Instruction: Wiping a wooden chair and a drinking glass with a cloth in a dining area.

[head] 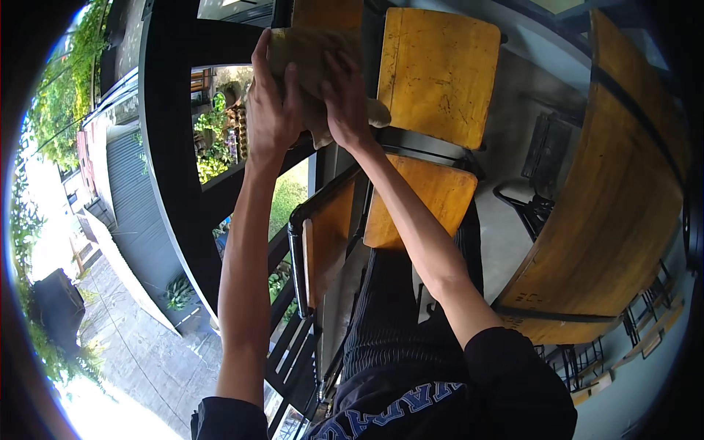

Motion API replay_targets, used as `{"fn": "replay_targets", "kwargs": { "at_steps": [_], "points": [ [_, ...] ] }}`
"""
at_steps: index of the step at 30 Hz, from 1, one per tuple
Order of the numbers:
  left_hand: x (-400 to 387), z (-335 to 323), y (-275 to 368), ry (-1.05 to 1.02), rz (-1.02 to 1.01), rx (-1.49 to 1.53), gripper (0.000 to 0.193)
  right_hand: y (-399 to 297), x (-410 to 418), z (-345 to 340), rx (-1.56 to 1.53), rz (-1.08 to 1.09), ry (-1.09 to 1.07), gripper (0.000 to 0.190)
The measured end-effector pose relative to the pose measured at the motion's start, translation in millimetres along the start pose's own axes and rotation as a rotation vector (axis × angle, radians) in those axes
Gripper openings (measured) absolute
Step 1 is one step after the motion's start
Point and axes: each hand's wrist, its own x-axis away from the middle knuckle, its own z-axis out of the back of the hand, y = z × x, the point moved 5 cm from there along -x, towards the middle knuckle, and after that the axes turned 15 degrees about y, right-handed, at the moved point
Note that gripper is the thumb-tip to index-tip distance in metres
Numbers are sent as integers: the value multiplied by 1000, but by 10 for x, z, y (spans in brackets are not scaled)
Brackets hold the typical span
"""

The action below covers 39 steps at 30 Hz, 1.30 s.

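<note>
Both of my arms reach up to the top middle of the view, beside a black window frame (165, 165). My left hand (275, 104) is on the left part of a bunched brown cloth (308, 55), with thumb and fingers around its edge. On the right part of the same cloth lies my right hand (346, 104), its fingers bent into the fabric. One rolled end of the cloth sticks out to the right of my right hand. What lies beneath the cloth is hidden.
Two wooden chair seats (440, 77) (421, 201) stand right of my hands. A wooden chair back (330, 242) is beside the window bars. A long wooden tabletop (594, 220) curves along the right, with more chairs (583, 363) beyond. Outside the window are a paved yard (143, 341) and plants.
</note>
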Motion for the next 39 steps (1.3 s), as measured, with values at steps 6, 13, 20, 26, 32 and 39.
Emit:
{"fn": "replay_targets", "kwargs": {
  "at_steps": [6, 13, 20, 26, 32, 39],
  "points": [
    [9, 15, -26, 160, 2, -82, 54, 310, -484, -471, 250, 187, 153, 54],
    [18, 23, -10, 183, 16, 8, 53, 401, 55, -765, -94, 41, -41, 42],
    [67, -12, -49, 26, 119, -44, 56, 1634, -1490, -1669, -92, 43, -12, 41],
    [89, 94, -123, 51, 129, -46, 53, 1669, -1621, -1981, -65, 88, 14, 40],
    [146, 374, -256, 18, 170, -116, 54, 1099, -932, -1857, -106, 71, 39, 40],
    [-17, -292, 29, 76, 120, 99, 53, 1774, -1985, -1565, 97, 213, 122, 39]
  ]
}}
